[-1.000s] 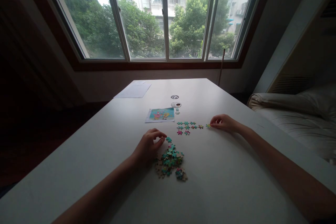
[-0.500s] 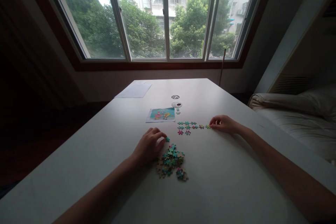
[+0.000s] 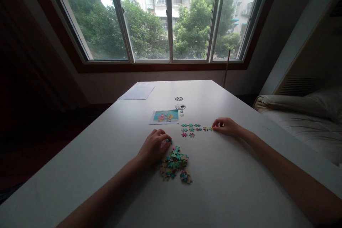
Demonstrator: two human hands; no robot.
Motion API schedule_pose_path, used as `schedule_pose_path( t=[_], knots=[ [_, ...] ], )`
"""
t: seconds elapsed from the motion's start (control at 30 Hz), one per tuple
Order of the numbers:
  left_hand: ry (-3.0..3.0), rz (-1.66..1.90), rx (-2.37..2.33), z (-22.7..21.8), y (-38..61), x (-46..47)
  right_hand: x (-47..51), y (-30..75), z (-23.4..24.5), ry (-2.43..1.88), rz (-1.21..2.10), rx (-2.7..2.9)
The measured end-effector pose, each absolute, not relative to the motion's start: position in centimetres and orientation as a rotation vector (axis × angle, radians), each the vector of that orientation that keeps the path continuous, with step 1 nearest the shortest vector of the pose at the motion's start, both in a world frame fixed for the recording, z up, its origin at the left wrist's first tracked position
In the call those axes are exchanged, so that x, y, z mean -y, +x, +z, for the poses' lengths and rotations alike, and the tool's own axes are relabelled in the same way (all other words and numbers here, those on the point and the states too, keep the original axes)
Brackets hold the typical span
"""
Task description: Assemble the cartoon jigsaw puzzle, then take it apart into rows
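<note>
My left hand (image 3: 155,144) is closed in a pinch on a teal puzzle piece (image 3: 169,141), just above the upper left side of a heap of puzzle pieces (image 3: 175,162). The fingertips partly cover that piece. My right hand (image 3: 226,127) has its fingers curled, the tips at a yellow-green puzzle piece (image 3: 211,128) on the right end of a row. Several teal and pink puzzle pieces (image 3: 191,129) lie in short rows to its left. Behind the left hand is a reference picture (image 3: 165,117) with colourful cartoon figures.
Two round items (image 3: 180,107) lie farther back on the white table (image 3: 240,178), with two small pieces (image 3: 182,113) in front. Sheets of paper (image 3: 136,92) lie at the far left. A pale sofa (image 3: 299,114) stands at the right, beyond the table edge.
My left fingertips now cover more of the teal puzzle piece. My right hand has hardly moved, its fingertips slightly farther over the yellow-green piece.
</note>
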State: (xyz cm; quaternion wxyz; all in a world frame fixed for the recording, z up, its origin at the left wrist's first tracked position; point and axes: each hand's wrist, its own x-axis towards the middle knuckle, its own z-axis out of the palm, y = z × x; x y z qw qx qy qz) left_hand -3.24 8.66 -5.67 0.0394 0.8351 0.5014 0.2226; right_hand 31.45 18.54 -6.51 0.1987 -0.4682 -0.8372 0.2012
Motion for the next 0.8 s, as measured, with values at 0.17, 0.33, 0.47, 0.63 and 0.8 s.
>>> schedule_pose_path(
  t=[0.17, 0.33, 0.47, 0.63, 0.8],
  knots=[
    [2.55, 0.647, -1.573, -5.5, -3.2, -8.5, -18.8, 31.5, -6.6, -1.322, 0.551, 2.336],
    [2.568, 0.621, -1.504, -5.8, -3.7, -9.0, -18.6, 31.1, -6.4, -1.338, 0.441, 2.281],
    [2.56, 0.583, -1.464, -5.9, -3.9, -9.6, -18.1, 30.2, -6.0, -1.307, 0.274, 2.18],
    [2.515, 0.601, -1.444, -5.9, -3.9, -9.8, -16.6, 27.9, -5.3, -1.176, 0.245, 2.179],
    [2.493, 0.65, -1.425, -5.3, -3.4, -9.5, -14.2, 24.7, -4.5, -1.073, 0.244, 2.195]
  ],
)
